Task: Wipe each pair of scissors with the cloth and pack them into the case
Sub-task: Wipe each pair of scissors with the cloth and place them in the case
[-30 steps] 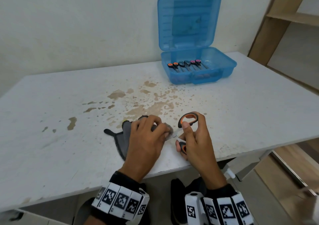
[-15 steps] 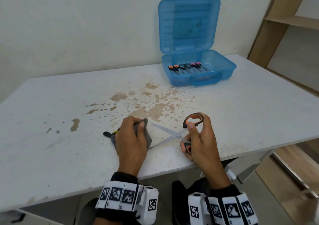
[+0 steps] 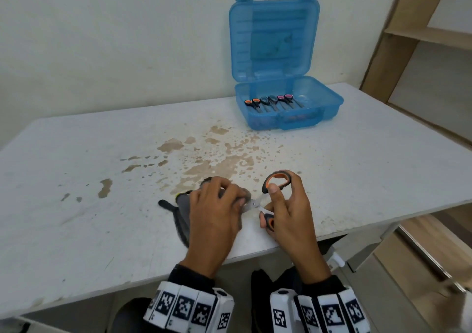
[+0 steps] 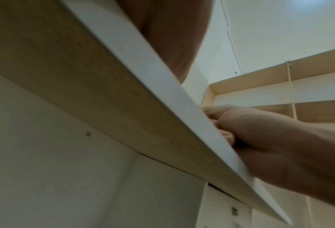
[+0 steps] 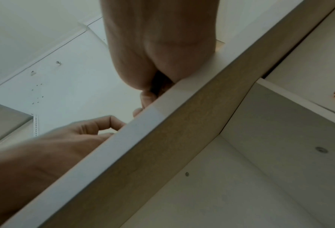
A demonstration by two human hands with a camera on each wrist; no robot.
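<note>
**Hand and cloth back on the blades**

Left hand [image 3: 217, 212] has returned from the blade tips to the pivot, clamping the grey cloth [image 3: 182, 216] over the scissors [image 3: 270, 200]; right hand [image 3: 288, 212] grips the handles. Wiping continues; blue case [image 3: 329, 103] waits far right.

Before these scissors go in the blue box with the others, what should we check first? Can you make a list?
1. Scissors held firmly: ok, the right hand grips the orange and black handles.
2. Cloth on the blades: ok, the left hand pinches the grey cloth around them, near the pivot.
3. Blades wiped clean: cannot tell, the cloth and fingers hide them.
4. Blades closed for packing: cannot tell, though the handles are spread apart.
5. Case open: ok, the lid stands up.
6. Room in the case: ok, three pairs lie on the left side, with bare floor to their right.
</note>
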